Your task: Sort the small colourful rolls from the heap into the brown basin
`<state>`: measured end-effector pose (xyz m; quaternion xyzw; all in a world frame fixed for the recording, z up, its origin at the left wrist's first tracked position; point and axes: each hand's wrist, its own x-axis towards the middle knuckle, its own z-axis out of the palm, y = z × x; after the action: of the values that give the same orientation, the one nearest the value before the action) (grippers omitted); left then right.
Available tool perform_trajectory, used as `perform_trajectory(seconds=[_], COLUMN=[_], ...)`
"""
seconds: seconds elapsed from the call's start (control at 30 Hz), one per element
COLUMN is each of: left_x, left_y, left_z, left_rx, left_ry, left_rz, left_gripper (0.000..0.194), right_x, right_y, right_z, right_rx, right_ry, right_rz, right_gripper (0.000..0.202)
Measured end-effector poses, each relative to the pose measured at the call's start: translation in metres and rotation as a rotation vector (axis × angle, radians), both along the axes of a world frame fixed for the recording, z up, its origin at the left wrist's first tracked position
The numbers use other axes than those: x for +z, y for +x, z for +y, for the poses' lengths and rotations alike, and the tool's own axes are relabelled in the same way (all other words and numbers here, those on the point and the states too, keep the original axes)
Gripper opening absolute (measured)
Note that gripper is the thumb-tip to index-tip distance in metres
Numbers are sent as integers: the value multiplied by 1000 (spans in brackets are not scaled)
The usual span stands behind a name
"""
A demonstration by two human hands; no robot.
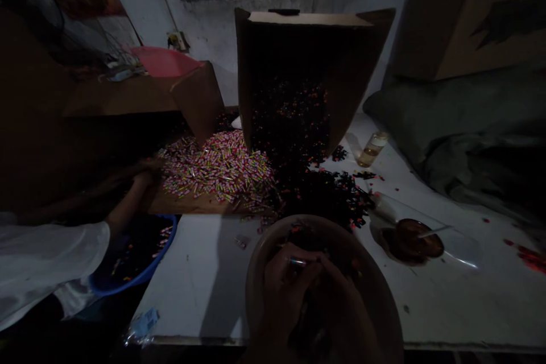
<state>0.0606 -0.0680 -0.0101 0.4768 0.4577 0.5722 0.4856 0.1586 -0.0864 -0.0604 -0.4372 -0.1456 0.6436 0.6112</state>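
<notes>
Both my hands are over a large round basin (394, 318) at the table's front edge. Between the fingers of my left hand (284, 281) is a small shiny tube (297, 261), held in a pinch. My right hand (341, 290) meets it from the right, fingers closed at the tube's end; what they hold, if anything, is too dark to tell. Dark small pieces lie inside the basin under my hands. Just behind it are a heap of black pieces (319, 190) and a pile of pink, white and green tubes (217, 165).
An open cardboard box (350, 102) spills black pieces. At right are a bottle (372, 149) and a cup of brown liquid (420, 238) with a stick. A person in a white sleeve (55, 250) reaches in at left, above a blue basket (147, 276).
</notes>
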Motion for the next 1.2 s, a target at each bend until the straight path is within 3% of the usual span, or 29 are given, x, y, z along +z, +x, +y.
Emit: perform_trajectory(seconds=[0.1, 0.17, 0.23, 0.27, 0.33, 0.43, 0.47, 0.53, 0.6, 0.67, 0.73, 0.87, 0.93, 1.03, 1.2], left_x=[5, 5, -4, -13, -39, -95, -115, -151, -179, -196, -205, -212, -213, -214, -217], left_y=[-3, -12, -29, -41, -69, -112, -124, -142, -148, -142, -126, -94, -85, -83, -88], left_z=[4, 15, 33, 44, 65, 85, 87, 86, 84, 86, 93, 114, 120, 123, 127], left_rx=[-35, -181, -324, -317, -80, 127, 117, -1, -84, -21, 56, 95, 44, -12, -139], left_ry=[-36, -25, 26, 43, -1, -54, -44, 55, 103, 128, 168, 82, 24, 2, 38], left_rz=[53, 107, 154, 180, 262, 628, 688, 1048, 1335, 1512, 1612, 1639, 1599, 1557, 1466], left_gripper=[6, 9, 24, 34, 55, 45, 44, 52, 56, 57, 54, 50, 50, 50, 52], right_x=[0, 2, 6, 8, 11, 13, 14, 13, 10, 3, -8, -32, -42, -50, -50], right_y=[5, 17, 37, 48, 71, 98, 103, 108, 106, 102, 95, 85, 82, 80, 86], right_z=[3, 8, 12, 14, 17, 28, 35, 57, 89, 127, 164, 214, 222, 224, 224], right_rx=[-15, -51, -65, -41, 74, 155, 133, 132, 312, 515, 585, 774, 838, 877, 859], right_ry=[-42, -72, -80, -71, -28, 55, 67, 68, 70, 34, 13, -25, -44, -51, -14], right_rz=[-23, -66, -189, -294, -545, -842, -929, -1119, -1345, -1649, -1738, -1839, -1881, -1927, -1910], right_gripper=[32, 31, 31, 33, 40, 41, 38, 33, 33, 39, 42, 79, 83, 73, 54])
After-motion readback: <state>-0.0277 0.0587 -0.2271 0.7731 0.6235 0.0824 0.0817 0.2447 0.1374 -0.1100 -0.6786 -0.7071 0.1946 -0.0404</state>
